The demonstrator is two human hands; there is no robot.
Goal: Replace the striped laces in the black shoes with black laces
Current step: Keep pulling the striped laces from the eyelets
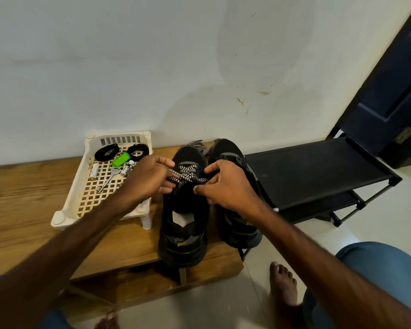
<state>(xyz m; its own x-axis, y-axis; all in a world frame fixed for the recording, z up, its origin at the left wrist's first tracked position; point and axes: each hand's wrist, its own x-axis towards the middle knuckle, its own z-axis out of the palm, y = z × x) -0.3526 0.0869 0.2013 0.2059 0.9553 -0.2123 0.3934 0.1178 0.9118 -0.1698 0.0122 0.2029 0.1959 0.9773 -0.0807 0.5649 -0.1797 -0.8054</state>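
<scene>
Two black shoes stand side by side on a low wooden bench [29, 186], toes toward the wall. The left shoe [184, 229] still carries a black-and-white striped lace [186, 170] across its eyelets. My left hand [147, 179] pinches that lace at the shoe's left side. My right hand [223, 184] pinches it at the right side, fingers curled over the tongue. The right shoe [237, 224] is partly hidden by my right hand; loose striped lace [205, 149] lies around the toes. Two coiled black laces [106, 151] lie in a cream tray.
The cream lattice tray [90, 198] stands left of the shoes and also holds a green tag [121, 160], batteries and a key. A black shoe rack [313, 172] sits to the right, a dark door [394, 91] behind it. My bare foot [284, 283] is on the floor.
</scene>
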